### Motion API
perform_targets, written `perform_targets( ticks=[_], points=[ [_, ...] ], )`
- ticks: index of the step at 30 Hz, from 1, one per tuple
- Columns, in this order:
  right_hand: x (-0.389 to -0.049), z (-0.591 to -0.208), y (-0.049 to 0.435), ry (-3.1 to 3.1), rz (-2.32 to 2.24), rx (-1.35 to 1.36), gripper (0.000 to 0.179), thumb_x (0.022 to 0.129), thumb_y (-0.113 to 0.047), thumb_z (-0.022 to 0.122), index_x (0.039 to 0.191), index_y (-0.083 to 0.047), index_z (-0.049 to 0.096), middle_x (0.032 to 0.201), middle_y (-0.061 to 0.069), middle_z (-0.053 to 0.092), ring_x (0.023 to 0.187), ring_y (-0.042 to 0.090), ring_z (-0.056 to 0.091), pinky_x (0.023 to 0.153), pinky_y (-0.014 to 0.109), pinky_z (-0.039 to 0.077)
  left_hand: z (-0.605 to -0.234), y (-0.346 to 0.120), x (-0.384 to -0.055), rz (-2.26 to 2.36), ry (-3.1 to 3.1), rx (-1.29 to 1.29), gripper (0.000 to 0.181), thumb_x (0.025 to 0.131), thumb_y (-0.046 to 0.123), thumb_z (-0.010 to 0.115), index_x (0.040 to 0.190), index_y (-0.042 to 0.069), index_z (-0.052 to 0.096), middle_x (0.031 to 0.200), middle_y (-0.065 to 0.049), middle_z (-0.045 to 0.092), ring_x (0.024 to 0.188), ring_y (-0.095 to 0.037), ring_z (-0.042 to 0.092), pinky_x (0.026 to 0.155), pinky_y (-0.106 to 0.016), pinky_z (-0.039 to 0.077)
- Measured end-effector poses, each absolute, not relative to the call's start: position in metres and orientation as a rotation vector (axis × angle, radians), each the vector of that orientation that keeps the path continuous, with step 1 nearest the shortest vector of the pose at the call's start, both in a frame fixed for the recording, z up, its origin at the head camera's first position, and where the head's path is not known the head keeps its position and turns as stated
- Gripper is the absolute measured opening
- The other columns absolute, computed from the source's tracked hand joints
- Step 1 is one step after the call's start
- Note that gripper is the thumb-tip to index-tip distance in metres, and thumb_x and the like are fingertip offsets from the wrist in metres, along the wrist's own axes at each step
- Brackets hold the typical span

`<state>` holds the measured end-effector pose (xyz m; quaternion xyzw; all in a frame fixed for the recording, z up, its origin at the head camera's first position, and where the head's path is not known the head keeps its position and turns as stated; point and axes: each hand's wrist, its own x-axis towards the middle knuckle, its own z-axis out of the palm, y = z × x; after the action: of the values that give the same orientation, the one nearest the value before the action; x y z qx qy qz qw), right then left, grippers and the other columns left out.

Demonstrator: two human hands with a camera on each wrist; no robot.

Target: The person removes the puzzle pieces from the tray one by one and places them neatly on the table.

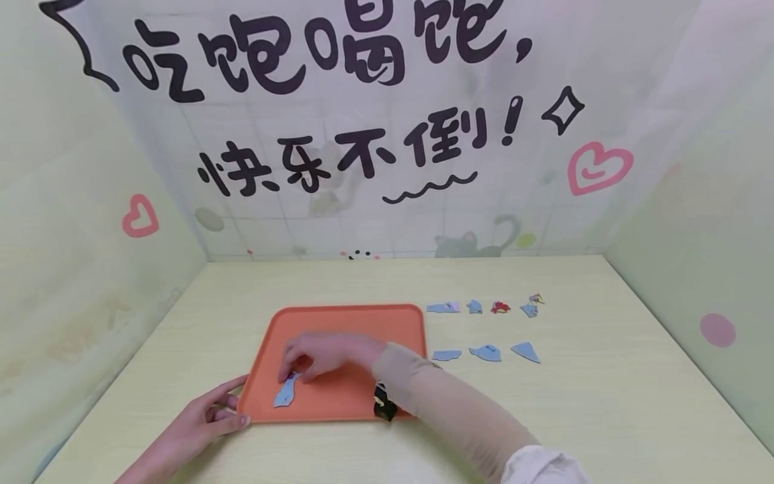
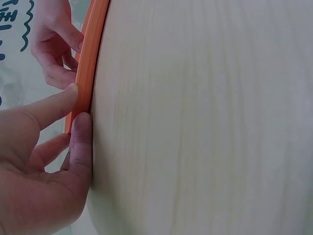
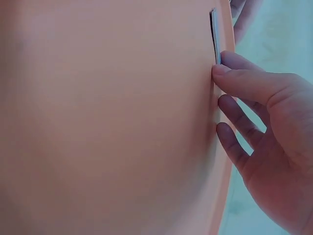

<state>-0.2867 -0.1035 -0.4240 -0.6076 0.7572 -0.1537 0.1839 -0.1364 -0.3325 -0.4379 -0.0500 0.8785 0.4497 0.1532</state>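
Note:
An orange tray (image 1: 332, 407) lies on the table, and my left hand (image 1: 202, 423) grips its near left corner. In the left wrist view the thumb and fingers of that hand (image 2: 44, 166) are on either side of the tray's rim (image 2: 88, 63). Over the tray's left part, my right hand (image 1: 323, 356) pinches a flat, irregular light-blue puzzle piece (image 1: 284, 395). Seen edge-on in the right wrist view, the thin piece (image 3: 215, 36) sits between thumb and forefinger, close to the tray surface. A black piece (image 1: 383, 407) lies at the tray's near right, partly hidden by the right sleeve.
Right of the tray, several loose pieces lie in two rows: a blue-and-lilac one (image 1: 444, 307), a red one (image 1: 500, 308) and a blue triangle (image 1: 526, 352) among them. Printed walls (image 1: 387, 228) enclose the pale wooden table (image 1: 605, 403) at the back and sides.

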Motion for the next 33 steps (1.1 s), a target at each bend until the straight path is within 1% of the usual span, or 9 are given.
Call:
perform_targets(
  ticks=[3, 12, 19, 26, 33],
  points=[
    [-0.287, -0.425, -0.099, 2.136, -0.461, -1.698, 0.029, 0.095, -0.013, 0.066, 0.122, -0.02, 0.07, 0.119, -0.009, 0.063, 0.109, 0.001, 0.051, 0.094, 0.007, 0.038, -0.438, -0.331, -0.137, 1.288, 2.525, -0.142, 0.079, 0.092, 0.022, 0.07, 0.155, 0.002, 0.027, 0.116, -0.012, 0.056, 0.084, -0.006, 0.056, 0.067, -0.022, 0.044],
    [-0.287, -0.425, -0.092, 2.166, -0.484, -1.635, 0.027, 0.093, -0.013, 0.069, 0.119, -0.021, 0.071, 0.114, -0.009, 0.062, 0.101, 0.001, 0.052, 0.086, 0.007, 0.042, -0.438, -0.329, -0.138, 1.251, 2.553, -0.157, 0.08, 0.091, 0.023, 0.071, 0.155, 0.002, 0.028, 0.115, -0.011, 0.057, 0.084, -0.008, 0.054, 0.068, -0.022, 0.045],
    [-0.284, -0.422, -0.092, 2.188, -0.457, -1.631, 0.028, 0.089, -0.022, 0.075, 0.116, -0.022, 0.071, 0.112, -0.01, 0.062, 0.097, 0.002, 0.051, 0.084, 0.007, 0.04, -0.439, -0.331, -0.137, 1.293, 2.532, -0.132, 0.08, 0.091, 0.021, 0.071, 0.154, 0.001, 0.027, 0.115, -0.012, 0.056, 0.083, -0.006, 0.055, 0.067, -0.022, 0.044],
    [-0.283, -0.421, -0.092, 2.192, -0.473, -1.602, 0.019, 0.087, -0.024, 0.076, 0.105, -0.021, 0.071, 0.106, -0.009, 0.061, 0.095, 0.002, 0.053, 0.083, 0.007, 0.041, -0.44, -0.331, -0.138, 1.277, 2.54, -0.143, 0.08, 0.091, 0.022, 0.071, 0.155, 0.002, 0.027, 0.115, -0.012, 0.057, 0.083, -0.007, 0.054, 0.067, -0.022, 0.044],
    [-0.279, -0.419, -0.095, 2.214, -0.435, -1.553, 0.025, 0.083, -0.031, 0.08, 0.103, -0.022, 0.068, 0.104, -0.01, 0.058, 0.094, 0.001, 0.05, 0.083, 0.008, 0.04, -0.44, -0.331, -0.139, 1.249, 2.546, -0.169, 0.08, 0.091, 0.023, 0.071, 0.155, 0.003, 0.028, 0.114, -0.01, 0.057, 0.081, -0.009, 0.052, 0.067, -0.022, 0.043]
  ],
)
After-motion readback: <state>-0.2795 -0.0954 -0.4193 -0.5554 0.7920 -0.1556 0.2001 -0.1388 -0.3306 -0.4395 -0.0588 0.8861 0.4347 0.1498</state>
